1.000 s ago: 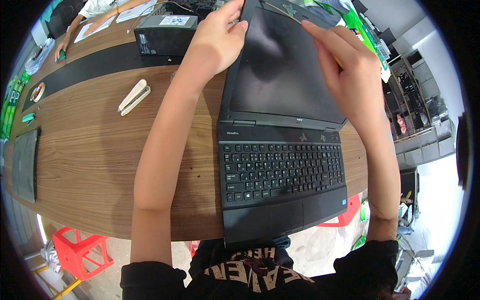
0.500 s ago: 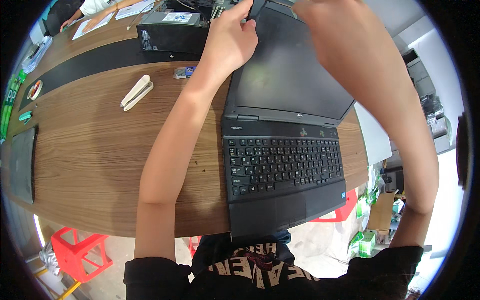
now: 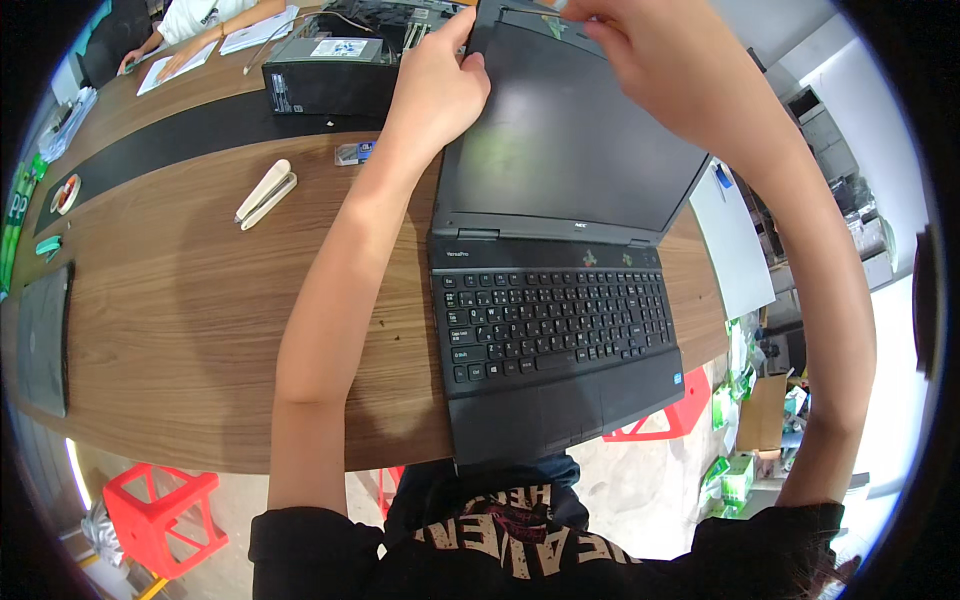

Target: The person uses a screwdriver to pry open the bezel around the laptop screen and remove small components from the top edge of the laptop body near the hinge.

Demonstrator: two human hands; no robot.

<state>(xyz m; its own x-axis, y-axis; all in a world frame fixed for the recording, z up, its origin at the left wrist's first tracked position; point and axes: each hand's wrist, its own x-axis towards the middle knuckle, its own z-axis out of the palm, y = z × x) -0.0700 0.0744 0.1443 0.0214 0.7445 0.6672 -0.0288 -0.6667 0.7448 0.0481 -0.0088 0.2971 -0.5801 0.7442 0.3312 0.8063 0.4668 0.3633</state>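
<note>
A black laptop (image 3: 590,402) stands opened on the wooden table, its dark screen (image 3: 575,135) tilted back. My left hand (image 3: 440,88) grips the screen's upper left corner, thumb on the front side. At the top edge, the fingers of my right hand (image 3: 640,50) are bent and pressed together against the frame. A gap with greenish parts shows there between the frame strip (image 3: 545,24) and the panel. What my right fingers pinch is mostly hidden; only a small pale bit shows beside them at the picture's upper edge.
A white stapler-like tool (image 3: 266,195) and a small blue-labelled pack (image 3: 354,153) lie left of the laptop. Behind them stands an opened black computer case (image 3: 325,85). A closed dark laptop (image 3: 45,340) is at far left. Another person's hand (image 3: 172,68) rests on papers. Red stools (image 3: 165,515) stand below.
The view has shifted slightly, so the laptop sits a little further left. My right hand has moved along the screen's top edge, and the loosened frame there shows more plainly.
</note>
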